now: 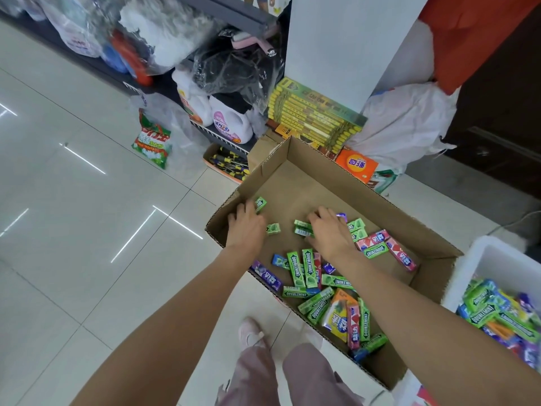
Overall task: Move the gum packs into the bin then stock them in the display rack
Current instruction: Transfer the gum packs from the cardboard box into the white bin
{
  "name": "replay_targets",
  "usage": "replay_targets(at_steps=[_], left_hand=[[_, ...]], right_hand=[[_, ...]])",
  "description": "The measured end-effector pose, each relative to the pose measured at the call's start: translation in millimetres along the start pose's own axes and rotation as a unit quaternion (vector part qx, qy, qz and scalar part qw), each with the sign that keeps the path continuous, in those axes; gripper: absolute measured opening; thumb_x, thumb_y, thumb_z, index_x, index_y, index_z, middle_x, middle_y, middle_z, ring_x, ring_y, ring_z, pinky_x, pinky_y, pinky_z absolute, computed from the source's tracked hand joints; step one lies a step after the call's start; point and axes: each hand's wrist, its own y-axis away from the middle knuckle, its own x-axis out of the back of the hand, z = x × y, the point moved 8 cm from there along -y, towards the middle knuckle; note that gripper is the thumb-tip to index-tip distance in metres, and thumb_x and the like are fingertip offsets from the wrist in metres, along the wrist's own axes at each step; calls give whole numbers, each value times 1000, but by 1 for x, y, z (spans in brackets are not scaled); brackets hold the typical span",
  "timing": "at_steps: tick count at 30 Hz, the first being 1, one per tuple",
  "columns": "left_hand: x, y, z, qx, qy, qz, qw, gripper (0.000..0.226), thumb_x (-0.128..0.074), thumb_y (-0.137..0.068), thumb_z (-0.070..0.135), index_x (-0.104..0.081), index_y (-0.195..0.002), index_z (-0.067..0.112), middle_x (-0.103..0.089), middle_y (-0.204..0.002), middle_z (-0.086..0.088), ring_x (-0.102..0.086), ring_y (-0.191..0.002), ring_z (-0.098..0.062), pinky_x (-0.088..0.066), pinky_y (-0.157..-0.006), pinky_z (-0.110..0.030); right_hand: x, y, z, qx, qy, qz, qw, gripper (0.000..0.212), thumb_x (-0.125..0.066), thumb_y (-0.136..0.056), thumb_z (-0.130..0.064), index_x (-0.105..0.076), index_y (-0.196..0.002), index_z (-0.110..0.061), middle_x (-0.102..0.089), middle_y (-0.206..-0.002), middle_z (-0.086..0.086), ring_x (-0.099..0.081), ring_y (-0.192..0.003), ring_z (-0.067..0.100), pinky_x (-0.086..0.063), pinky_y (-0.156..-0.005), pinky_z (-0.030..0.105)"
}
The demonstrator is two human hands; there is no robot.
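Since the gum packs are small, flat sticks in glossy wrap, they should weigh almost nothing, hold their shape under a pinch, and slide on one another; gripping across the narrow sides, several gathered together, looks the safest hold. Most lie loose in the near half of the cardboard box on the floor, green, purple, red and orange mixed. Left hand reaches into the far left corner, fingers curled down by a green pack; whether it actually grips that pack cannot be told. Right hand is curled over a small cluster of green packs mid-box, seemingly gathering them. Right of the box stands the white bin, already holding many packs. Display rack not in view.
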Motion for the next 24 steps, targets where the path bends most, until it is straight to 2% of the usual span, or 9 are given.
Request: replay_targets(at_steps=[3,11,17,21,24], left_hand=[[-2,-3,-1,6,5,-2,1000,21,-52,-93,14,-60,-112,14,-32,-134,-13,-34,-123,-31,-35,-99,-46],[0,-11,3,-5,28,-35,999,25,-50,-95,10,-52,-119,12,-40,-124,-15,-37,-118,-33,-39,-95,-49],[3,-6,13,-33,95,-45,994,31,-54,-93,20,-53,-124,13,-41,-129,-15,-33,-126,-32,-37,-101,-46],[1,-2,17,-50,55,-67,995,29,-53,-94,19,-55,-123,16,-41,-129,-14,-29,-130,-33,-31,-104,-48],[-1,0,17,-47,51,-63,996,28,-52,-94,14,-56,-122,16,-41,-127,-13,-34,-126,-34,-36,-100,-47]], right_hand=[[2,-2,0,-3,-7,22,1000,36,-56,-90,-15,-53,-125,-10,-47,-128,8,-41,-121,24,-37,-101,37],[13,8,0,-13,-74,72,995,34,-57,-91,-25,-56,-124,-15,-50,-124,4,-44,-118,21,-38,-99,34],[21,22,4,-68,-148,64,985,33,-57,-92,-26,-55,-123,-15,-57,-115,8,-56,-103,26,-47,-81,36],[19,35,8,-97,-152,53,982,37,-57,-92,-28,-53,-126,-15,-55,-121,9,-57,-104,28,-49,-81,37],[17,45,13,-113,-163,57,979,35,-57,-92,-29,-54,-124,-14,-55,-119,9,-58,-102,29,-49,-78,38]])
